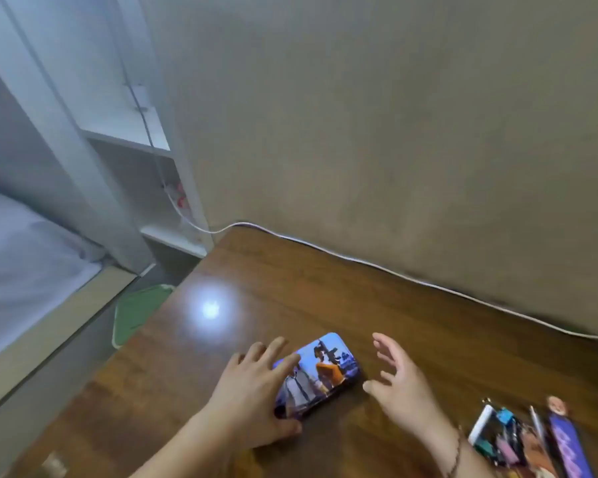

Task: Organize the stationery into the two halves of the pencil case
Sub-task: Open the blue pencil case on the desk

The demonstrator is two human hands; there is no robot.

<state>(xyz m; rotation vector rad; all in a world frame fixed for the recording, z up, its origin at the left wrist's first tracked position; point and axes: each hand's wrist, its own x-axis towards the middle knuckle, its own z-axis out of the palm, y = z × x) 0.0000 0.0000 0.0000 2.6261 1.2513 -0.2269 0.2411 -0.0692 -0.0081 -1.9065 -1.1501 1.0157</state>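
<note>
On glossy wood, left hand [252,391] splays on seemingly metal pencil case [316,372]; right hand [403,382] spread.

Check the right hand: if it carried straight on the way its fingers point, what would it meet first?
The right hand is open, fingers pointing up and away across the wooden desk. That line looks free of objects up to the white cable along the wall, though depth is unclear. The pencil case lies off to its left.

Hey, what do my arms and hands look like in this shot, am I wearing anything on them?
Both forearms are bare, with no sleeves in view. The right wrist carries a thin dark beaded bracelet. The left hand and right hand show no gloves; the picture is too blurred to tell about rings.
</note>
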